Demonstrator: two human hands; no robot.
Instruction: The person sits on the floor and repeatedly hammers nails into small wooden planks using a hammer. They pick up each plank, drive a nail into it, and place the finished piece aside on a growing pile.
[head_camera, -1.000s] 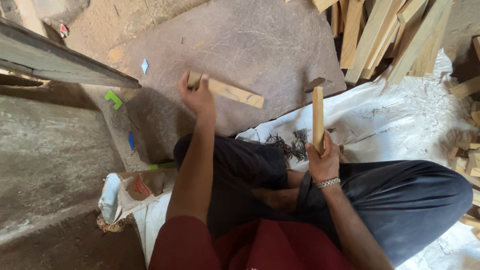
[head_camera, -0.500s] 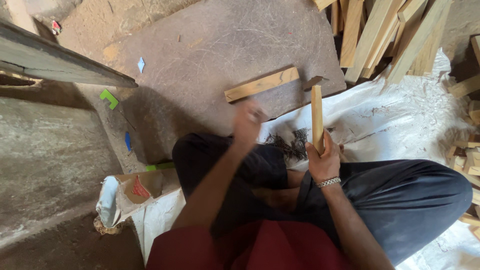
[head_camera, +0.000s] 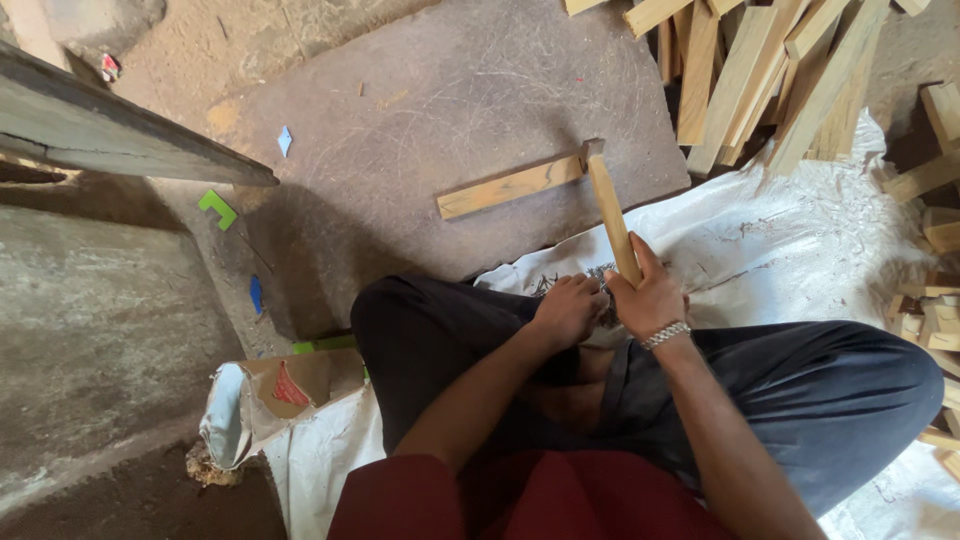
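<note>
Wooden strip (head_camera: 510, 187) is laid flat on the dark board (head_camera: 420, 110), ahead of both hands, with its long axis running from lower left to upper right. A hammer (head_camera: 612, 215) is gripped by its handle in the closed right hand (head_camera: 650, 295), and its head is seen at the strip's right end. Small dark nails (head_camera: 560, 283) on the white sheet (head_camera: 800, 250) are touched by the curled left hand (head_camera: 570, 310); whether any is held cannot be told.

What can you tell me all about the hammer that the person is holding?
The hammer has a long, pale wooden handle and a small dark head at the far end. It stands almost upright, tilted a little to the left. The right hand grips the bottom of the handle. Its head sits right at the end of the flat wooden strip lying on the brown board.
</note>
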